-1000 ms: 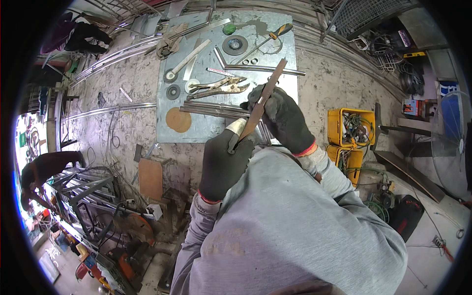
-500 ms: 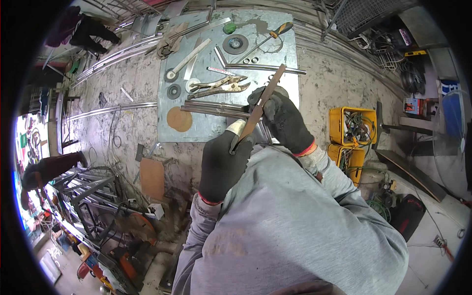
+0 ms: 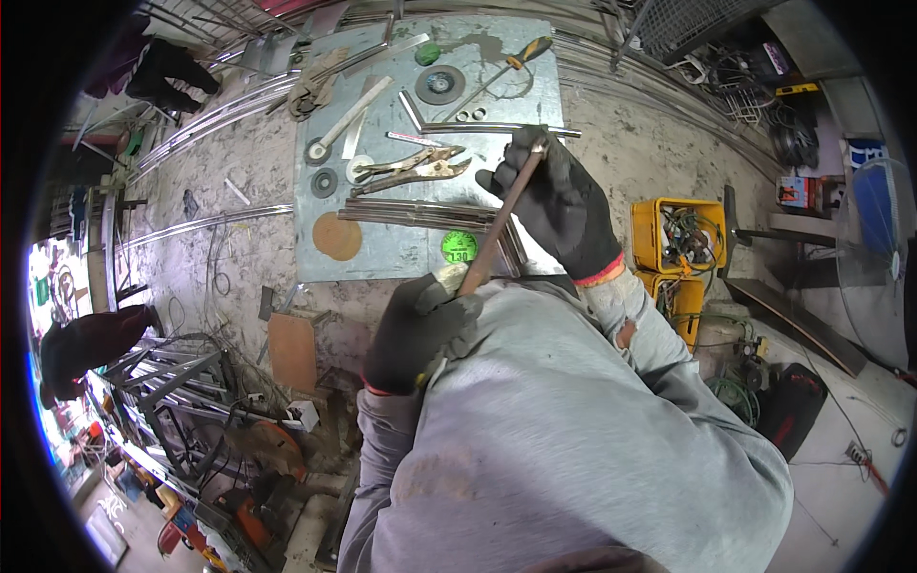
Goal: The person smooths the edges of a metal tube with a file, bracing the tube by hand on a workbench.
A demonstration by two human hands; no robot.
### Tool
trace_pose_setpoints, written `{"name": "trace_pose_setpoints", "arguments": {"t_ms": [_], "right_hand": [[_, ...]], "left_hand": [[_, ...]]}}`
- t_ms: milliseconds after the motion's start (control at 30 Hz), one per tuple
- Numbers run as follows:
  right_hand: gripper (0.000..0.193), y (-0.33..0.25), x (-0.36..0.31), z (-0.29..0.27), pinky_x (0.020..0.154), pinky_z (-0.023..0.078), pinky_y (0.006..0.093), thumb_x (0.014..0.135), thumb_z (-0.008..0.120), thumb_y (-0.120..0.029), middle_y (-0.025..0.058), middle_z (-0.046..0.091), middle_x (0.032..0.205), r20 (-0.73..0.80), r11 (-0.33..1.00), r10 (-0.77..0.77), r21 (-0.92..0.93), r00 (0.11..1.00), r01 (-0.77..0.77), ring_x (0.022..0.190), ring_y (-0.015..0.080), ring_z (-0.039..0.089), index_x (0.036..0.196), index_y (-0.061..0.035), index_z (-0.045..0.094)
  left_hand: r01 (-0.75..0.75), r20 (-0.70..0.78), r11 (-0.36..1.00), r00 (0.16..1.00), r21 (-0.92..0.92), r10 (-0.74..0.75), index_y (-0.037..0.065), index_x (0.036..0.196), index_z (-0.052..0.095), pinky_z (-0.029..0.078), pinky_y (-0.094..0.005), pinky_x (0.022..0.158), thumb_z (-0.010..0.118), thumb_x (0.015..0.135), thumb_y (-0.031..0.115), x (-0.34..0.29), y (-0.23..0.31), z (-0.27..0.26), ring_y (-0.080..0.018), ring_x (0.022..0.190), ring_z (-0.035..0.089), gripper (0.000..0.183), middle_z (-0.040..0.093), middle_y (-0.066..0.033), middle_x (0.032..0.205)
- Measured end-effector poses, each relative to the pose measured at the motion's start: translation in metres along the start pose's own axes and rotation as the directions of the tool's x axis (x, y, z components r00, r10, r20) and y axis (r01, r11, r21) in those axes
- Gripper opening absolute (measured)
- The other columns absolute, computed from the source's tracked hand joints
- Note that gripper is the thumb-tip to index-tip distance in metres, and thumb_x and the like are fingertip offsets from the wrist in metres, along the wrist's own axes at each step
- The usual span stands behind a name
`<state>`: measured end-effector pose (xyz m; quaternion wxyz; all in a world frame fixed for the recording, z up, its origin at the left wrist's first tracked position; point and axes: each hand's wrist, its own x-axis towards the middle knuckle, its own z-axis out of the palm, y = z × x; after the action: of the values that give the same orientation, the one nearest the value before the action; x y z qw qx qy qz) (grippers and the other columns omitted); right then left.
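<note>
Gripping the lower end of a long, narrow, rust-brown bar (image 3: 501, 225), the left hand (image 3: 420, 329), in a black glove with a pale thumb, is closed around it just off the near edge of a grey, metal-topped table (image 3: 382, 267). The bar slants away over the table's right part. At its far end is the right hand (image 3: 565, 201), also black-gloved, fingers bent behind the bar – whether they clench it I cannot tell.

Near the table's front edge, a round bright-green label (image 3: 458, 246) shows beside the bar, with a bundle of thin, shiny metal tubes (image 3: 411, 212) just beyond. Worn metal locking pliers (image 3: 411, 170) lie around the table's middle; a flat brown disc (image 3: 336, 236) sits at its near left corner. Toward the table's far side are a dark round grinding disc (image 3: 440, 85) and a yellow-and-black-handled screwdriver (image 3: 528, 53) – well apart from both hands. Right of the table stands a yellow plastic crate (image 3: 650, 235).
</note>
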<state>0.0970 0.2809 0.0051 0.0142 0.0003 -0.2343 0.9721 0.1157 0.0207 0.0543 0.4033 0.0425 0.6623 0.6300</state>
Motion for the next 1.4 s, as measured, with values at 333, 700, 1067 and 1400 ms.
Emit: {"name": "trace_pose_setpoints", "arguments": {"t_ms": [333,700,1067,1400], "right_hand": [[0.026,-0.011,0.006,0.0,0.1,0.058,0.0541,0.116,0.052,-0.032,0.0032,0.075,0.1,-0.315,0.937,0.23,0.326,0.921,-0.122,0.087,0.0244,0.07,0.112,-0.0122,0.069],[0.027,-0.001,0.006,-0.005,0.094,0.06,0.049,0.11,0.064,-0.042,-0.0034,0.075,0.096,-0.331,0.935,0.284,0.303,0.9,-0.184,0.083,0.0191,0.073,0.112,-0.0168,0.073],[0.025,-0.001,-0.001,0.009,0.093,0.06,0.0447,0.11,0.066,-0.025,0.003,0.067,0.109,-0.138,0.995,0.097,0.033,0.986,-0.093,0.096,0.019,0.069,0.129,-0.0081,0.066],[0.054,-0.016,-0.015,0.019,0.088,0.056,0.0301,0.103,0.077,-0.027,0.0082,0.073,0.116,-0.106,0.595,-0.211,-0.803,0.972,0.042,0.102,0.0164,0.069,0.143,0.0053,0.063]], "left_hand": [[-0.032,-0.016,0.99,0.999,-0.135,0.03,-0.006,0.11,0.073,0.049,-0.0297,0.057,0.061,0.101,0.006,0.0,-0.005,-0.017,-0.0087,0.061,0.06,0.02,0.067,-0.0046,0.075],[-0.091,-0.006,0.996,0.996,-0.012,0.091,-0.004,0.127,0.071,0.052,-0.0279,0.062,0.063,0.098,0.006,0.007,-0.008,-0.011,-0.0091,0.071,0.064,0.032,0.07,-0.0018,0.085],[-0.089,-0.107,0.995,0.991,-0.042,0.084,-0.004,0.126,0.071,0.052,-0.028,0.065,0.063,0.099,0.009,0.01,-0.013,-0.01,-0.0104,0.067,0.064,0.031,0.068,-0.0039,0.078],[-0.101,-0.22,0.995,0.971,-0.02,0.094,-0.005,0.135,0.067,0.054,-0.0283,0.064,0.056,0.103,0.01,0.014,-0.02,-0.021,-0.0134,0.068,0.065,0.037,0.07,-0.0059,0.083]]}}
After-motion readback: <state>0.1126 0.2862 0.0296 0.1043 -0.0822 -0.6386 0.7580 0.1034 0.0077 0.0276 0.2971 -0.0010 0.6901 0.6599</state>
